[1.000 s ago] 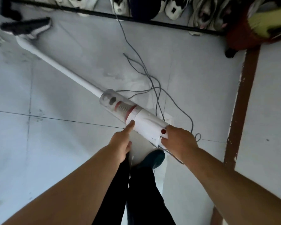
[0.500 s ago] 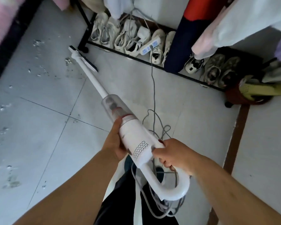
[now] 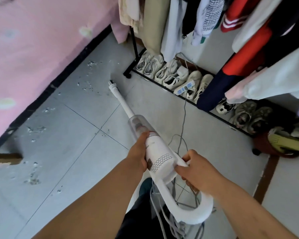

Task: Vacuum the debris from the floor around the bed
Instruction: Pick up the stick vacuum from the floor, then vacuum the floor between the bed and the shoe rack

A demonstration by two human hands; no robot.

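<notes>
I hold a white stick vacuum [image 3: 160,156] that slants up and left across the grey tiled floor. My left hand [image 3: 138,155] grips the left side of its body, just behind the clear dust cup [image 3: 138,124]. My right hand [image 3: 198,171] is closed on the curved handle. The tube ends at a nozzle [image 3: 111,84] on the floor near the bed. White debris [image 3: 86,83] lies scattered along the bed [image 3: 33,54], which has a pink cover and a dark base edge.
A black clothes rack [image 3: 134,49] with hanging garments stands at the right, with several shoes [image 3: 171,75] and a power strip [image 3: 184,87] under it. The grey cord [image 3: 184,114] runs from the strip to loose loops by my feet. A cardboard piece [image 3: 5,159] lies at the left.
The view has lifted, bringing the bed and hanging clothes into sight. The vacuum has swung so its nozzle sits closer to the bed. Both hands keep their hold.
</notes>
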